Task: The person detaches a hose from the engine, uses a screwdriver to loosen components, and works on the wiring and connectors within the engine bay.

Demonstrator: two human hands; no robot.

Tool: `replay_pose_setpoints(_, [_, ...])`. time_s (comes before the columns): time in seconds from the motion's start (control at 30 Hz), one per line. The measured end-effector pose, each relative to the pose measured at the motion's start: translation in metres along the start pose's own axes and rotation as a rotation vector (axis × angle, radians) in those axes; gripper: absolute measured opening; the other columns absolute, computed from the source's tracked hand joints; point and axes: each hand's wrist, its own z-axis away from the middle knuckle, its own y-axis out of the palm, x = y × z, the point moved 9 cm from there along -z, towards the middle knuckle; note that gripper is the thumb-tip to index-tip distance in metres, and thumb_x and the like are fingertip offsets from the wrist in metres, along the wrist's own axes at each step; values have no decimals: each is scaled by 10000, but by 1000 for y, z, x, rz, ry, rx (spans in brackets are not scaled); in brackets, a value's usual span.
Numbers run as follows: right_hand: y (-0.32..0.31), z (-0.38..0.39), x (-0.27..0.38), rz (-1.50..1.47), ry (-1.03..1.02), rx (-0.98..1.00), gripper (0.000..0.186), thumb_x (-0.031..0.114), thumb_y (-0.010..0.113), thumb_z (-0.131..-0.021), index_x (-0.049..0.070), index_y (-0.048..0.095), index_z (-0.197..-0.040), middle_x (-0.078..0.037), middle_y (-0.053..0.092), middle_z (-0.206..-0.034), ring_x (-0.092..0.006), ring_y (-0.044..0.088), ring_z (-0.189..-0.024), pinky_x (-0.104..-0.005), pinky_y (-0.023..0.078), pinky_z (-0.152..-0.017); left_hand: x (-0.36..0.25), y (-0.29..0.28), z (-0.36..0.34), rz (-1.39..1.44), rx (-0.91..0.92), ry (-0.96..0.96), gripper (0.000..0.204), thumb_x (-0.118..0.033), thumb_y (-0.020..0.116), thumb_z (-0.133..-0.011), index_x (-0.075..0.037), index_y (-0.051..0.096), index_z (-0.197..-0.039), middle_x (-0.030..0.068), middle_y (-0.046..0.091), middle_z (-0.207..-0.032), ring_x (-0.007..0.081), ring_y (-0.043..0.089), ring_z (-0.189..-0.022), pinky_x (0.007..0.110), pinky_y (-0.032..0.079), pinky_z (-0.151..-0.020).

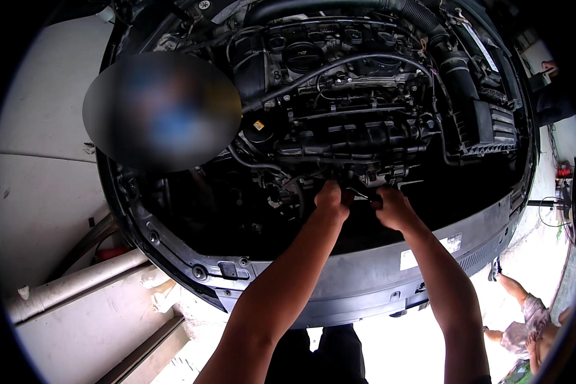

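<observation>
Both arms reach over the car's front panel (365, 272) into the open engine bay. My left hand (331, 197) is closed low in front of the engine (358, 137), its fingertips among dark parts; what they hold is hidden. My right hand (395, 210) is just to its right, fingers curled round the dark end of a slim tool with a thin bright metal shaft (361, 192). The shaft points toward my left hand. Its exact kind is too small and dark to tell. Right above my right hand, a shiny metal piece (409, 184) sticks out.
A black hose (339, 62) arches over the engine, and an air filter box (486, 125) sits at the right. A blurred oval covers the bay's left side. White pipes (77, 281) run along the lower left. Another person (525, 329) is at the lower right, apart from the car.
</observation>
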Motion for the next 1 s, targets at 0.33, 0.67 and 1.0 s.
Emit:
replay_pose_setpoints(0.33, [-2, 5, 15, 75, -64, 2, 303, 120, 662, -786, 31, 623, -1073, -191, 647, -1041, -345, 613, -1012, -411, 497, -864, 8, 11, 12, 36, 234, -206, 235, -359, 473, -957, -148, 559, -1014, 13, 568, -920, 185, 542, -855, 396, 443, -827])
replay_pose_setpoints(0.67, [-7, 8, 11, 89, -146, -75, 249, 188, 676, -798, 39, 647, -994, -195, 654, -954, -345, 631, -937, -411, 494, -813, 14, 38, 23, 168, 439, -203, 237, -316, 398, -971, -130, 533, -913, -4, 484, -789, 149, 467, -726, 323, 441, -720])
replay_pose_setpoints(1.0, [10, 34, 78, -77, -113, 184, 170, 154, 631, -816, -16, 631, -825, -149, 605, -650, -232, 604, -612, -348, 459, -588, 21, 26, -7, 257, 476, -300, 225, -331, 562, -902, -113, 544, -851, 2, 539, -732, 139, 528, -615, 272, 461, -514])
